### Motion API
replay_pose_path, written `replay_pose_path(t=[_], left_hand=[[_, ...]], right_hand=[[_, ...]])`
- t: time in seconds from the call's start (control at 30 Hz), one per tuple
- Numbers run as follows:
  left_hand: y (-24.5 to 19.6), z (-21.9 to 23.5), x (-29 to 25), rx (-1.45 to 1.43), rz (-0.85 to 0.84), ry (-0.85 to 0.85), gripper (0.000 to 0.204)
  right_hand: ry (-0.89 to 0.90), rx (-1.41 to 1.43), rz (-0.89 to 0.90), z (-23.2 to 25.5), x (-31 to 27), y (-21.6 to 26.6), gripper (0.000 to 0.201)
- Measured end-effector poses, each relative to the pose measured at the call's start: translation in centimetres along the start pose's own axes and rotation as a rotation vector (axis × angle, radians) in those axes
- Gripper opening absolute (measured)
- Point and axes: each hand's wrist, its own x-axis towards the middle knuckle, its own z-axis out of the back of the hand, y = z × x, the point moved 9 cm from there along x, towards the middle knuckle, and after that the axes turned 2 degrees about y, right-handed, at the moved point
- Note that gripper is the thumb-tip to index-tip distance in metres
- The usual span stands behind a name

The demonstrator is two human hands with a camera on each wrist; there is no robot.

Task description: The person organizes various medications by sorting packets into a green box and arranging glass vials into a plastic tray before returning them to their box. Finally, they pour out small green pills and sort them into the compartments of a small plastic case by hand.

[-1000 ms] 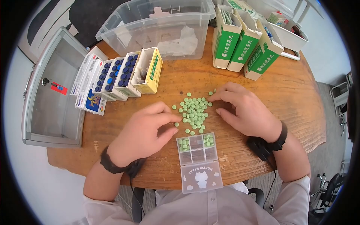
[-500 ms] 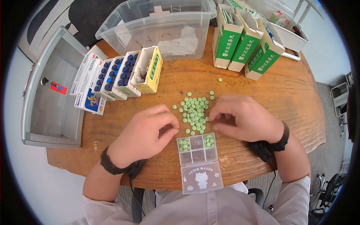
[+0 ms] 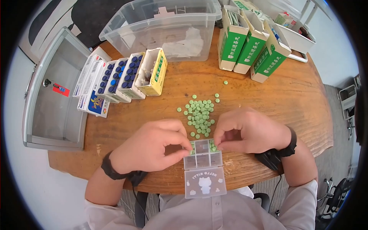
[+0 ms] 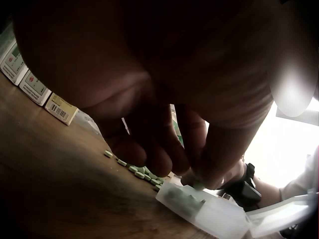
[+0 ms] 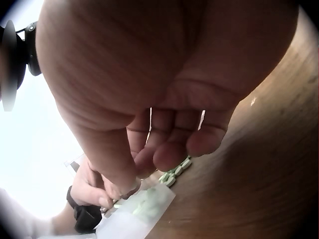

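Note:
A clear pill box (image 3: 202, 161) with several compartments lies at the table's front edge, its printed lid (image 3: 206, 184) folded back toward the person. Green tablets fill part of its two far corner compartments. Over the far left one, my left hand (image 3: 147, 143) pinches a green tablet (image 4: 199, 186) between thumb and index finger. My right hand (image 3: 255, 130) has thumb and index fingertips together at the far right compartment, pinching a tablet mostly hidden by the fingers. Just beyond the box spreads a loose pile of green tablets (image 3: 200, 115).
Medicine boxes with blue-capped vials (image 3: 130, 73) and a yellow box (image 3: 156, 78) stand left, beside a glass-fronted case (image 3: 57, 115). A clear plastic bin (image 3: 184, 53) is at the back. Green-and-white cartons (image 3: 232, 46) stand back right. One stray tablet (image 3: 225, 82) lies near them.
Both hands have come from the sides of the tablet pile to the pill box's far corner compartments. A tablet now lies apart near the green cartons, where my right hand was earlier.

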Motion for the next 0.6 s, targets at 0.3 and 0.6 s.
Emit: replay_pose_path(t=[0.3,0.6], left_hand=[[0.9,0.0,0.6,0.168,-0.064,-0.097,0.024],[1.1,0.6,0.3,0.275,-0.005,-0.101,0.009]], right_hand=[[-0.472,-0.492,0.066,3.8,-0.5,-2.1,0.031],[-0.343,-0.362,-0.085,3.4,-0.1,-2.5,0.017]])
